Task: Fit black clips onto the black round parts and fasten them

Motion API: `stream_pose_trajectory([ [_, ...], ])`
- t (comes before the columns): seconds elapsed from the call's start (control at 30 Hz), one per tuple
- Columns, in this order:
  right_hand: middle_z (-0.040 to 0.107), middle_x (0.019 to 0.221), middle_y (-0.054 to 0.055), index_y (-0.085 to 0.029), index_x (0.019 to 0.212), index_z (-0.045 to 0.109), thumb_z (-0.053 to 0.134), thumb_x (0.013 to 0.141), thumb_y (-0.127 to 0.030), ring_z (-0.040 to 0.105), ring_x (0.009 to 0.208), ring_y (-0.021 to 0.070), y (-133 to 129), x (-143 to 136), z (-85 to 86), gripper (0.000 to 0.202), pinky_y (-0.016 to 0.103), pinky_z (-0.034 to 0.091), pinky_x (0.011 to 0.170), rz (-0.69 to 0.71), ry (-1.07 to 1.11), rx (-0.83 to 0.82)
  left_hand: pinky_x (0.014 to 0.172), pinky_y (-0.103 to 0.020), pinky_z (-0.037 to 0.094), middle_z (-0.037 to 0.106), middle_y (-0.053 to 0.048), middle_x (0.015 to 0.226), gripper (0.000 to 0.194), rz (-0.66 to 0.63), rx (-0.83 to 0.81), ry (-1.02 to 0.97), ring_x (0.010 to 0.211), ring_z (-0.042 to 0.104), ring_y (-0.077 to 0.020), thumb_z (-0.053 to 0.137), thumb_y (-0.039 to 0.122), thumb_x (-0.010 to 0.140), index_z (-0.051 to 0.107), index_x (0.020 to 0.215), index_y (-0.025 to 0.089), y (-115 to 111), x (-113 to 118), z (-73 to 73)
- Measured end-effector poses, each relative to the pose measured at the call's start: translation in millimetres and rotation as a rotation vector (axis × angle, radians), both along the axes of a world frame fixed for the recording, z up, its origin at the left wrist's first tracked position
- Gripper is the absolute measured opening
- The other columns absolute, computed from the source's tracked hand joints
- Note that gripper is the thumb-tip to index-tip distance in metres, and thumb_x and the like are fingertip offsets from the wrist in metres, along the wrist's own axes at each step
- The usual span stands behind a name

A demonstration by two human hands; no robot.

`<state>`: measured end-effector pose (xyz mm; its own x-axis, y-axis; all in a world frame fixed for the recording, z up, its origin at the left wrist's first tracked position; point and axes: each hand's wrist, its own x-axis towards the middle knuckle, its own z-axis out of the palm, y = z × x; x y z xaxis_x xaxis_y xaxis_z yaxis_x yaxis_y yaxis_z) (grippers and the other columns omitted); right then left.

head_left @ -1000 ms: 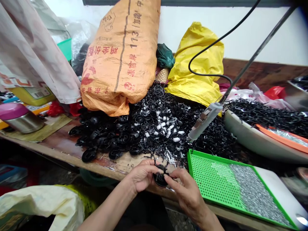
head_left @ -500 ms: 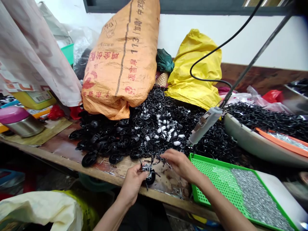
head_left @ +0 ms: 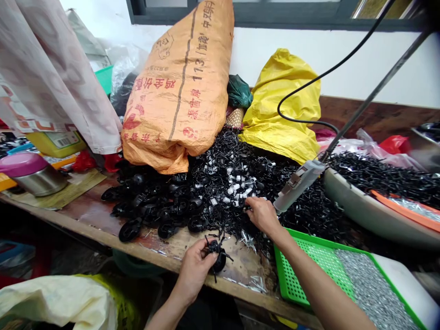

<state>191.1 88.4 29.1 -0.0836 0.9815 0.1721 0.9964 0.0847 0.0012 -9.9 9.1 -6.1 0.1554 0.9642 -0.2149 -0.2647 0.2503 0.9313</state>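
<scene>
My left hand (head_left: 196,266) grips a black plastic part with a round wheel-like end (head_left: 219,262) between thumb and fingers, just above the table's front edge. Thin dark prongs stick out of it. My right hand (head_left: 263,213) is at the near side of a heap of small black plastic pieces (head_left: 223,160), fingers pinched together. A small dark piece seems to be at its fingertips, too small to name. White plastic pieces (head_left: 237,185) lie on the heap just beyond it. Several black round-ended parts (head_left: 168,228) are piled to the left.
A green perforated tray (head_left: 302,261) with small metal pins stands at right, beneath my forearm. A grey hand tool (head_left: 299,183) hangs from a rod above the heap. An orange sack (head_left: 178,91), yellow bag (head_left: 283,105) and pale basin (head_left: 357,206) stand around; a steel container (head_left: 37,176) is left.
My right hand has moved forward and right into the heap, its fingers now pinched. My left hand still holds the black part, which has turned slightly. The view has shifted a little.
</scene>
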Motion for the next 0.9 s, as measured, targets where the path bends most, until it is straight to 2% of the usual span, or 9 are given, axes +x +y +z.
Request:
stream_pose_trajectory([
  [0.13,0.052,0.095,0.011,-0.013,0.096,0.050,0.038,0.075,-0.009,0.048,0.083,0.0206,-1,-4,4.6,0.025,0.028,0.031,0.065,-0.116,-0.020,0.068,0.066,-0.022,0.040,0.062,-0.002,0.075,0.024,0.007,0.026,0.016,0.070,0.053,-0.0149,0.062,0.017,0.059,0.063,0.084,0.015,0,0,-0.8],
  [0.2,0.051,0.099,0.011,-0.015,0.099,0.048,0.038,0.074,-0.009,0.046,0.087,0.0214,0,-11,6.4,0.028,0.029,0.030,0.066,-0.108,-0.027,0.076,0.067,-0.023,0.039,0.061,-0.002,0.075,0.024,-0.001,0.033,0.025,0.070,0.052,-0.0146,0.061,0.017,0.060,0.062,0.084,0.016,-1,1,-1.2],
  [0.33,0.057,0.089,0.006,-0.019,0.088,0.053,0.043,0.076,-0.021,0.046,0.086,0.0211,4,-28,4.3,0.016,0.029,0.030,0.067,-0.020,-0.038,0.034,0.068,-0.023,0.039,0.060,-0.002,0.076,0.023,-0.016,0.049,0.045,0.070,0.052,-0.0145,0.060,0.017,0.062,0.061,0.085,0.016,-1,1,-2.6],
  [0.43,0.060,0.080,0.007,-0.017,0.078,0.055,0.045,0.074,-0.020,0.049,0.080,0.0208,8,-34,0.1,0.011,0.029,0.029,0.064,-0.007,-0.048,0.005,0.068,-0.024,0.039,0.059,-0.003,0.077,0.023,-0.008,0.062,0.057,0.070,0.051,-0.0145,0.059,0.017,0.063,0.060,0.086,0.015,-1,1,-4.3],
  [0.6,0.060,0.075,0.007,-0.016,0.077,0.055,0.042,0.075,-0.014,0.053,0.071,0.0190,8,-19,0.3,0.013,0.028,0.028,0.060,-0.034,-0.059,0.008,0.066,-0.024,0.039,0.058,-0.003,0.075,0.022,-0.023,0.079,0.079,0.069,0.051,-0.0144,0.058,0.017,0.064,0.059,0.086,0.015,-1,1,-7.2],
  [0.73,0.057,0.079,0.013,-0.011,0.085,0.054,0.035,0.078,-0.014,0.052,0.074,0.0221,4,-12,5.1,0.020,0.030,0.029,0.060,-0.084,-0.060,0.051,0.068,-0.025,0.040,0.059,-0.003,0.077,0.024,-0.014,0.089,0.119,0.072,0.052,-0.0160,0.057,0.019,0.064,0.058,0.087,0.014,0,2,-9.3],
  [0.8,0.055,0.087,0.014,-0.011,0.092,0.053,0.035,0.079,-0.015,0.050,0.080,0.0225,1,-20,7.9,0.023,0.030,0.029,0.063,-0.020,-0.053,0.064,0.070,-0.026,0.040,0.059,-0.004,0.079,0.025,-0.017,0.107,0.140,0.075,0.053,-0.0167,0.056,0.019,0.064,0.058,0.088,0.015,0,2,-9.7],
  [0.9,0.051,0.102,0.008,-0.022,0.101,0.051,0.040,0.076,-0.014,0.045,0.087,0.0180,-5,-44,10.2,0.029,0.027,0.029,0.068,0.236,-0.034,0.037,0.071,-0.026,0.040,0.059,-0.004,0.082,0.024,-0.033,0.125,0.168,0.076,0.053,-0.0168,0.055,0.018,0.064,0.058,0.088,0.015,-1,1,-9.2],
])
